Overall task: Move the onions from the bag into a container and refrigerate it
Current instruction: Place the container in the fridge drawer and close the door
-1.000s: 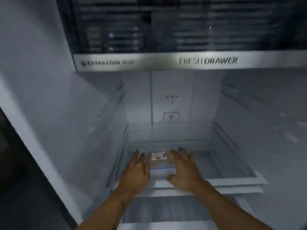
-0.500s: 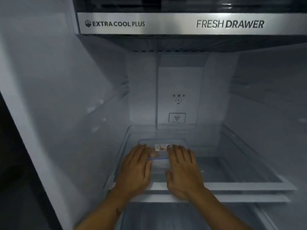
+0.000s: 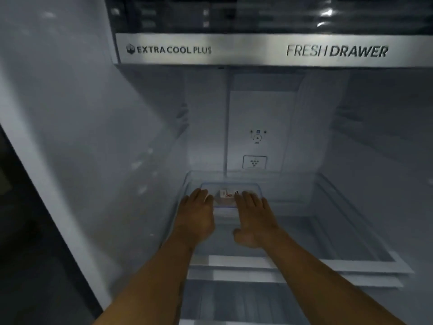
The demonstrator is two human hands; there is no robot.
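You are reaching both arms deep into the open fridge. Your left hand (image 3: 198,213) and right hand (image 3: 254,215) are lying flat with fingers spread, palms down on the near part of the clear lidded container (image 3: 228,198). The container is sitting toward the back of the glass shelf (image 3: 328,231), below the band reading FRESH DRAWER (image 3: 337,51).

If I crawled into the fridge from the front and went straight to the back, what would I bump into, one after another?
Front edge of the glass shelf → the person's left hand and right hand, side by side → clear container with a small label on its lid → back wall's vent panel.
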